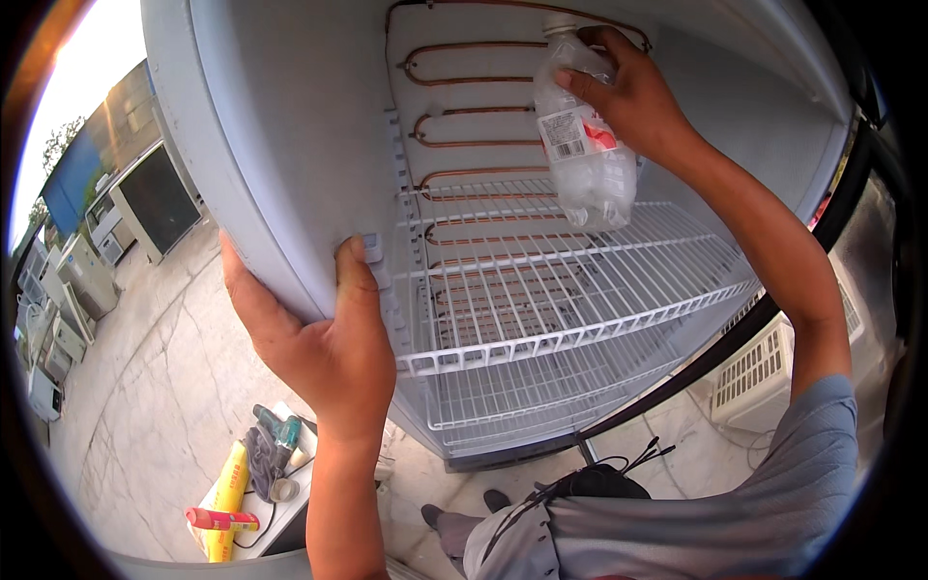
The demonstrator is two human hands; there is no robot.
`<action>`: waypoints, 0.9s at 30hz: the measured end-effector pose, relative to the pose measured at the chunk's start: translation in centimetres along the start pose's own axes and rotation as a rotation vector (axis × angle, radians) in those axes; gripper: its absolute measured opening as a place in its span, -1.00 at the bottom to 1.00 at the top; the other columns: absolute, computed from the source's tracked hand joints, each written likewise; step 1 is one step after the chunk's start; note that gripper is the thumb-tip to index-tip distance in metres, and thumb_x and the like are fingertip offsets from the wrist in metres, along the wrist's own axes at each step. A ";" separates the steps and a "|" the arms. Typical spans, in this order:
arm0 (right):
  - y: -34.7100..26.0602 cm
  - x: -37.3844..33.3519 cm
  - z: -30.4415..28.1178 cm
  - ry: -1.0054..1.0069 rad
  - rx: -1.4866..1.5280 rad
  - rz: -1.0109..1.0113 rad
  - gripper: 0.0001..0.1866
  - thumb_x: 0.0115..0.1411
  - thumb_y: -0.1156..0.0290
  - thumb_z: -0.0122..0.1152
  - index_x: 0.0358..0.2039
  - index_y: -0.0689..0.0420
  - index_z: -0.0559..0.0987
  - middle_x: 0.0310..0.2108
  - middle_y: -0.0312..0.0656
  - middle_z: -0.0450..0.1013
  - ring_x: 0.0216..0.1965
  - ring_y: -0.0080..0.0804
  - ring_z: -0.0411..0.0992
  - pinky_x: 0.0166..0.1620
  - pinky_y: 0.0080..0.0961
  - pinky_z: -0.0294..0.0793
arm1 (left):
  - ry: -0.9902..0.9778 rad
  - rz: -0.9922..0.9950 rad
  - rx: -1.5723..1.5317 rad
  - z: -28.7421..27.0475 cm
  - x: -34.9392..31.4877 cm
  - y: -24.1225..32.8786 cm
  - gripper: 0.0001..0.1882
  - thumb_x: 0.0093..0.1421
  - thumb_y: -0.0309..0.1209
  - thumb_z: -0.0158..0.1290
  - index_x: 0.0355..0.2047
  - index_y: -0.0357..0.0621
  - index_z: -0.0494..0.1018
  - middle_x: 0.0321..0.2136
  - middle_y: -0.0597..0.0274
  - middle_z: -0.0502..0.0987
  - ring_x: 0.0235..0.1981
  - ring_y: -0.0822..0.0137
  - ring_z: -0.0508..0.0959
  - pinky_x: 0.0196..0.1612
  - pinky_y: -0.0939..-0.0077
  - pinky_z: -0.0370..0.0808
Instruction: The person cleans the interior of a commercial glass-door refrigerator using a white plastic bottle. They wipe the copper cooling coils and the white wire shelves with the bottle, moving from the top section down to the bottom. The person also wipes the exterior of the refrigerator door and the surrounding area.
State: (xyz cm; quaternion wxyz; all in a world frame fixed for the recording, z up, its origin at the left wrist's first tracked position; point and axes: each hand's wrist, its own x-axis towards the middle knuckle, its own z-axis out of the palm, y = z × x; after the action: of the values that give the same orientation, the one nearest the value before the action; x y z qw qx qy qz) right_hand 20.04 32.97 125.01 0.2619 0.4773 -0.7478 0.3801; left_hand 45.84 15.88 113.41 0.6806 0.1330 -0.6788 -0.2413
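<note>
My right hand (pixel 633 97) grips a clear plastic bottle (pixel 577 179) near its shoulder, with the white cap on top. The bottle has a partly torn-looking white and red label, looks cloudy inside, and hangs slightly tilted over the upper wire shelf (pixel 570 295) of an upright refrigerator. Whether its base touches the shelf I cannot tell. My left hand (pixel 324 338) clasps the front edge of the refrigerator's left side wall (pixel 290 145), thumb on the inner face and fingers outside. Bent copper tubing (pixel 474 111) runs across the back wall behind the bottle.
A second wire shelf (pixel 522 396) sits lower inside. At lower left a small table holds a green power drill (pixel 278 430), a yellow tube-like package (pixel 229 493) and a red tube (pixel 222 519). Old appliances (pixel 87 275) stand along the left; a beige unit with grilles (pixel 754 377) is at right.
</note>
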 end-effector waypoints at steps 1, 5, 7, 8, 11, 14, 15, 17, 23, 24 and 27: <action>0.5 -0.3 0.0 0.029 -0.065 -0.068 -0.32 0.25 0.19 0.28 0.27 0.23 0.28 0.07 0.17 0.45 -0.06 -0.15 0.56 0.04 -0.26 0.52 | 0.004 -0.008 -0.007 0.0 -0.1 0.0 -0.23 0.19 -0.45 0.24 0.31 -0.41 0.11 0.15 -0.12 0.36 0.16 0.11 0.38 0.24 0.26 0.26; 0.3 -1.3 -1.0 -0.001 -0.155 -0.043 -0.28 0.25 0.31 0.24 0.37 0.04 0.18 0.17 0.17 0.37 0.06 -0.03 0.49 0.10 -0.22 0.47 | 0.070 0.079 0.007 0.6 -0.1 -0.2 -0.46 0.23 -0.41 0.23 0.14 -0.31 0.29 -0.11 0.11 0.45 -0.09 0.32 0.45 0.03 0.46 0.39; 0.7 -1.3 -1.6 0.003 -0.160 -0.012 -0.28 0.25 0.36 0.23 0.38 -0.02 0.17 0.18 0.16 0.36 0.10 -0.01 0.46 0.11 -0.22 0.46 | 0.056 0.076 -0.012 0.7 0.0 -0.2 -0.47 0.24 -0.41 0.23 0.14 -0.30 0.30 -0.12 0.12 0.45 -0.10 0.32 0.45 0.02 0.47 0.38; 1.5 -1.2 -1.9 0.050 -0.183 -0.064 -0.28 0.24 0.38 0.22 0.38 -0.02 0.17 0.18 0.15 0.36 0.10 -0.02 0.45 0.11 -0.22 0.46 | 0.049 0.074 -0.023 0.8 0.0 -0.3 -0.47 0.24 -0.41 0.23 0.14 -0.30 0.30 -0.13 0.12 0.45 -0.10 0.32 0.45 0.02 0.48 0.38; 1.9 -1.4 -3.2 0.053 -0.078 -0.053 -0.29 0.23 0.43 0.19 0.38 0.00 0.18 0.14 0.13 0.38 0.09 -0.06 0.45 0.10 -0.24 0.46 | 0.045 0.068 0.008 0.7 -0.2 -0.5 -0.46 0.24 -0.40 0.23 0.15 -0.29 0.29 -0.12 0.12 0.45 -0.09 0.32 0.44 0.02 0.45 0.38; 2.2 -1.9 -4.2 0.017 -0.008 0.044 -0.29 0.21 0.47 0.18 0.37 0.03 0.18 0.11 0.10 0.41 0.06 -0.12 0.46 0.07 -0.28 0.47 | 0.075 0.075 0.016 0.8 -0.1 -0.4 -0.44 0.24 -0.39 0.23 0.17 -0.29 0.28 -0.10 0.11 0.44 -0.08 0.31 0.44 0.03 0.42 0.38; 2.5 -2.0 -4.5 0.009 -0.003 0.078 -0.29 0.21 0.48 0.18 0.37 0.04 0.19 0.10 0.09 0.42 0.04 -0.14 0.47 0.06 -0.29 0.48 | 0.076 0.078 0.017 0.7 0.0 -0.4 -0.44 0.24 -0.39 0.23 0.17 -0.29 0.28 -0.09 0.11 0.44 -0.07 0.31 0.43 0.04 0.41 0.38; 3.6 -2.1 -5.6 -0.009 0.095 0.200 -0.28 0.21 0.47 0.18 0.37 0.06 0.18 0.10 0.09 0.42 0.02 -0.16 0.49 0.03 -0.32 0.50 | 0.079 0.084 0.008 0.7 0.1 -0.3 -0.43 0.24 -0.38 0.23 0.18 -0.29 0.27 -0.08 0.10 0.44 -0.06 0.30 0.43 0.05 0.40 0.37; 5.4 -2.7 -6.7 0.175 0.387 0.516 -0.26 0.25 0.39 0.24 0.38 0.18 0.13 0.12 0.11 0.40 0.02 -0.14 0.50 0.00 -0.37 0.53 | 0.053 0.048 0.063 0.8 -0.1 -0.1 -0.43 0.25 -0.35 0.23 0.17 -0.29 0.28 -0.07 0.12 0.43 -0.04 0.29 0.43 0.07 0.40 0.37; 5.1 -3.4 -5.7 0.170 0.453 0.533 -0.25 0.26 0.37 0.25 0.37 0.21 0.12 0.13 0.12 0.39 0.03 -0.13 0.50 0.01 -0.36 0.54 | 0.057 0.040 0.049 0.8 -0.2 0.0 -0.43 0.25 -0.34 0.23 0.17 -0.29 0.28 -0.07 0.12 0.43 -0.04 0.29 0.43 0.07 0.40 0.37; 4.2 -4.0 -3.9 0.026 0.378 0.498 -0.19 0.26 0.34 0.27 0.39 0.23 0.07 0.17 0.18 0.34 0.15 -0.08 0.41 0.17 -0.28 0.44 | 0.072 0.015 0.002 1.1 -0.3 0.1 -0.42 0.25 -0.34 0.24 0.17 -0.30 0.28 -0.07 0.13 0.43 -0.04 0.31 0.43 0.08 0.43 0.35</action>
State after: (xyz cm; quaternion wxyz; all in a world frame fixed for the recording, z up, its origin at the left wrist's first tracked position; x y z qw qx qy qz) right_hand 18.01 39.32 122.89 0.0767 0.3147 -0.7545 0.5708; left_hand 44.78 16.24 113.23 0.7062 0.1373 -0.6552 -0.2307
